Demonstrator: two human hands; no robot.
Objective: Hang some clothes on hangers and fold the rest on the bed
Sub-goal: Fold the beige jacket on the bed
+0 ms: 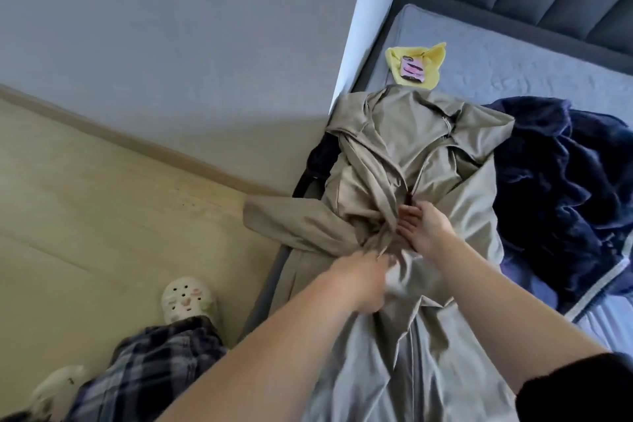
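The bed [513,55] carries a long beige coat [411,154] laid lengthwise along its edge, a navy fleece [561,175] just beside. At its waist, the left hand [363,281] bunches cloth; the right hand [424,226] rests spread.

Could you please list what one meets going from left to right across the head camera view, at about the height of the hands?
Pale wooden floor → beige trench coat's sleeve hanging over the bed edge → left hand → right hand → dark navy fleece garment.
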